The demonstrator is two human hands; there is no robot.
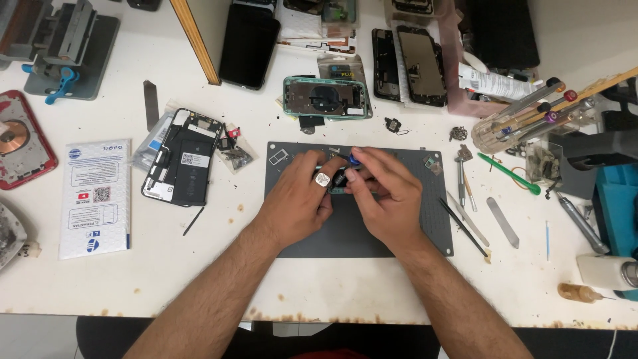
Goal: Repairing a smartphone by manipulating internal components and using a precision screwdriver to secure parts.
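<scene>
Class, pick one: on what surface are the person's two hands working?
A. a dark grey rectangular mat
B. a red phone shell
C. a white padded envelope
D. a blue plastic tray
A: both the left hand and right hand rest over the dark grey rectangular mat on the white bench.

Bare forearms without sleeves, left hand [299,199] wearing 1 chunky silver ring [322,179], right hand [385,196] unadorned

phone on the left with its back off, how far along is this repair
Done, by the look of it: the opened phone lies left of the grey mat with its insides exposed, and small loose parts sit beside it. In hand: the left hand and right hand pinch a small dark part over the mat, mostly hidden. Left: the phone is unclosed, and the teal phone frame is open too.
</scene>
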